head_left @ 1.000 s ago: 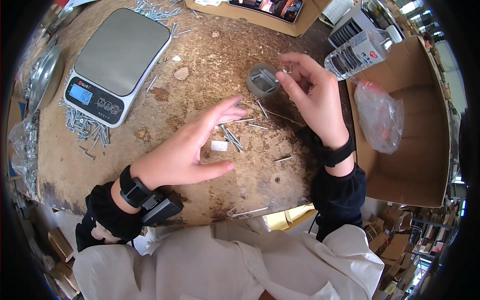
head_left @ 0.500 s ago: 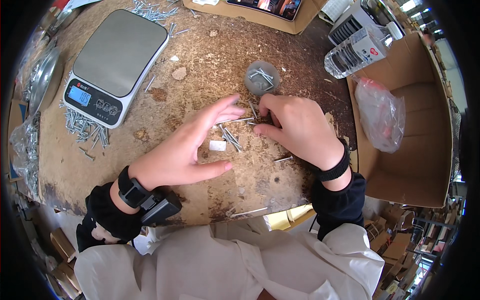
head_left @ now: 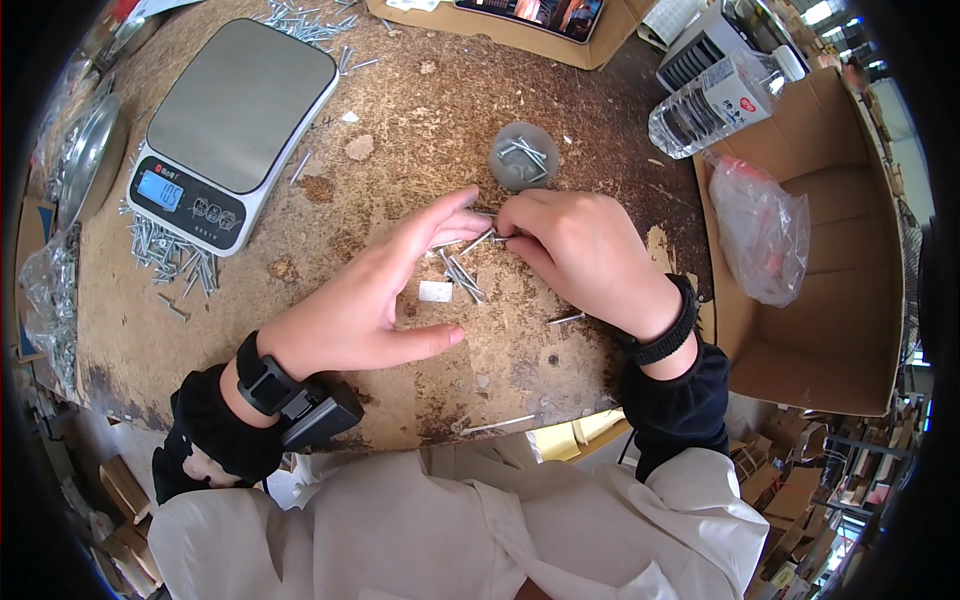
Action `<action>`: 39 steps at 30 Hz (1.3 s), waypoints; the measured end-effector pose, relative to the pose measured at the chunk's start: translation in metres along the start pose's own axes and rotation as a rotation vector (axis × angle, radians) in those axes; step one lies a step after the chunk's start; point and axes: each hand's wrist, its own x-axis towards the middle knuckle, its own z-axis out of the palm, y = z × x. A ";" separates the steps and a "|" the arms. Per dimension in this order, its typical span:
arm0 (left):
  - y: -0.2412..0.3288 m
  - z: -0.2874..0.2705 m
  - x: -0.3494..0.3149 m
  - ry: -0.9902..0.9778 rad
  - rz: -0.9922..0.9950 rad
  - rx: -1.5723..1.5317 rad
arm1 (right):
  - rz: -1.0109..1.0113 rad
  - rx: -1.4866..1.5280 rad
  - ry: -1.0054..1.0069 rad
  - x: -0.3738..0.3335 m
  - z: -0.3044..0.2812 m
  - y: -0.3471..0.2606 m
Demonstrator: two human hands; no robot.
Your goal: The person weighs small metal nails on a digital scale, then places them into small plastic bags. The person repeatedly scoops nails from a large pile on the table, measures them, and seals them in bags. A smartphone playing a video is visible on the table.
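Note:
My left hand (head_left: 375, 280) rests on the worn wooden table with its fingers stretched out and thumb apart, curved around a few silver screws (head_left: 461, 277). Across from it, my right hand (head_left: 590, 245) has thumb and forefinger closed on a screw (head_left: 482, 241), whose far end is partly hidden by the fingers. Just beyond the right hand stands a small round translucent cup (head_left: 507, 174) with several screws in it. A single screw (head_left: 567, 318) lies below the right palm, and a small white square (head_left: 435, 291) lies between the hands.
A digital scale (head_left: 240, 105) stands at the left, with piles of screws (head_left: 172, 250) around it. At right, a cardboard box (head_left: 830, 340) holds a crumpled plastic bag (head_left: 760, 230); a water bottle (head_left: 715, 100) lies by it. A screen (head_left: 545, 14) sits in another box at the back.
My right hand has shifted slightly left toward the left fingers, and its thumb and forefinger have closed together on a screw, tilting it. The left hand stays in place.

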 end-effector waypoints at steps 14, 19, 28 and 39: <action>-0.008 0.004 -0.002 0.146 0.019 -0.009 | -0.050 -0.025 0.038 0.003 0.002 -0.010; -0.006 -0.002 -0.002 0.109 -0.003 0.050 | -0.052 -0.065 0.037 0.003 0.001 -0.011; -0.005 0.000 -0.002 0.116 0.029 0.053 | -0.006 -0.025 0.252 0.006 -0.018 -0.003; -0.005 0.001 -0.002 0.112 0.024 0.030 | 0.192 0.212 0.091 -0.007 -0.047 0.006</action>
